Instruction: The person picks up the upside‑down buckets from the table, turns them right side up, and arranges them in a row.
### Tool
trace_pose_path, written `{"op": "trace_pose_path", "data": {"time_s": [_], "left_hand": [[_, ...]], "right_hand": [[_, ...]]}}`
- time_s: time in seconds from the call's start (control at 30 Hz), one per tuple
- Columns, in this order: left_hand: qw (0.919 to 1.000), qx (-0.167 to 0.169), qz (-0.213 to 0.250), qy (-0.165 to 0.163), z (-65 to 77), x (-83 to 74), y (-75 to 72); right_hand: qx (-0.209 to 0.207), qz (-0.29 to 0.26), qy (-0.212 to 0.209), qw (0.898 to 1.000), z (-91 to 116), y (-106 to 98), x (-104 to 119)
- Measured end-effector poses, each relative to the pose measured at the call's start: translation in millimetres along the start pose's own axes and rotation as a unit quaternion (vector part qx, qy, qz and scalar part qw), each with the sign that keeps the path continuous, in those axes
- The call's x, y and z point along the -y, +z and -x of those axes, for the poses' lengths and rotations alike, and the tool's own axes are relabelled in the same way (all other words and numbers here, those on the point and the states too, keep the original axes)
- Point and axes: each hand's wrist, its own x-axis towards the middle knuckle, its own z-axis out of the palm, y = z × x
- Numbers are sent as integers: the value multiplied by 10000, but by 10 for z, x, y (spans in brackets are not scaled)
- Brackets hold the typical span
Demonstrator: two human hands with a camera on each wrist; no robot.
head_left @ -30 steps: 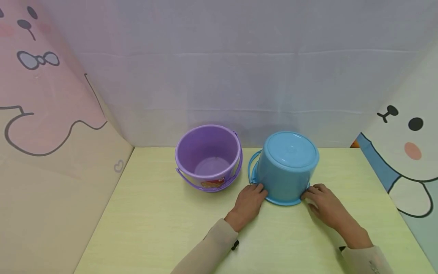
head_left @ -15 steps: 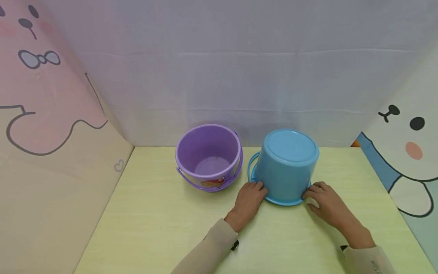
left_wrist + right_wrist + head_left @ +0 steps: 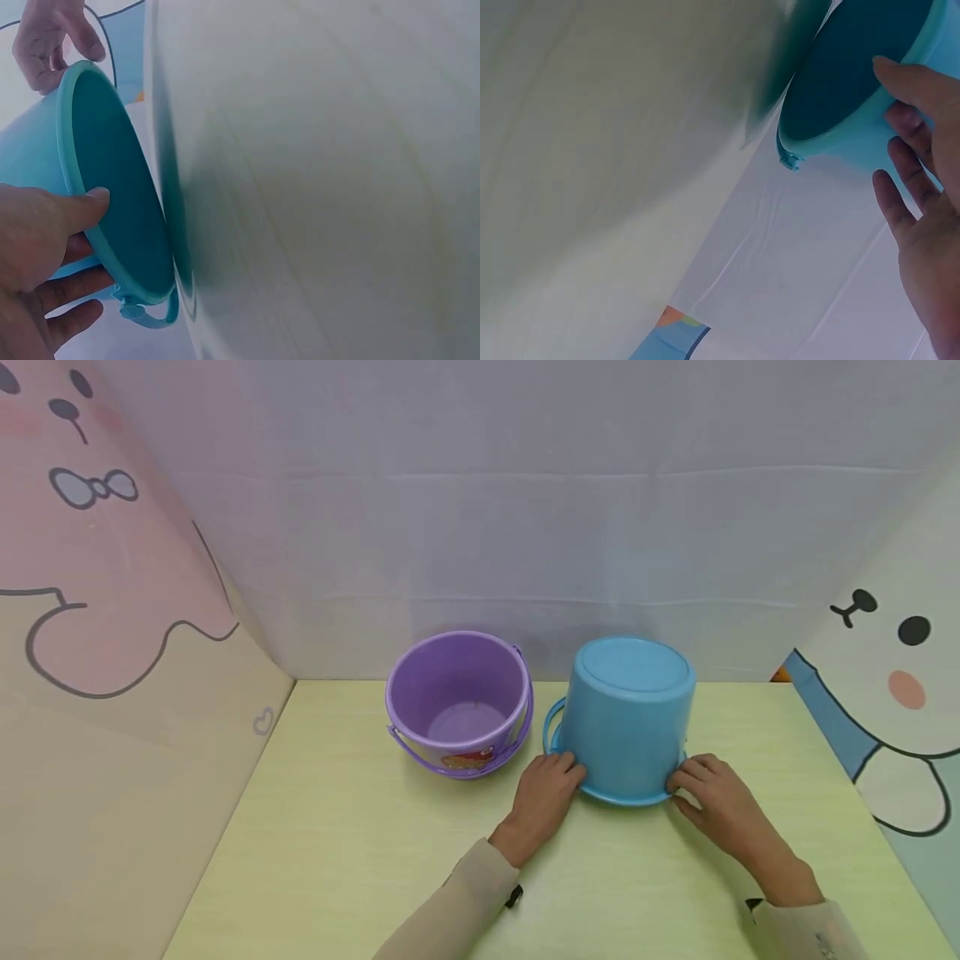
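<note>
I have the blue bucket (image 3: 627, 743) upside down at about 4 o'clock from the centre of my head view, tilted, its near rim raised off the desk (image 3: 337, 827). I cannot tell whether the far edge touches. The left hand (image 3: 542, 797) pinches the rim at the bucket's 7 o'clock, thumb inside the mouth, the outer fingers spread loose. The right hand (image 3: 716, 810) pinches it at 4 o'clock, thumb likewise inside, the remaining fingers partly bent and apart. The blue handle (image 3: 156, 323) sticks out on the bucket's 9 o'clock side. Near it, also at 9 o'clock, the purple bucket (image 3: 457, 702) sits upright, mouth up. A pale cloth (image 3: 480, 527) hangs at 12 o'clock behind both.
</note>
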Motion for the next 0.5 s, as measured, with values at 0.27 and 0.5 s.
{"op": "trace_pose_path", "data": {"time_s": [0.27, 0.5], "left_hand": [[9994, -337, 108, 37, -3, 2, -32], [9981, -588, 146, 97, -11, 4, -57]], "right_hand": [[-131, -3, 19, 9999, -30, -68, 9], [-187, -131, -57, 9997, -42, -126, -2]]}}
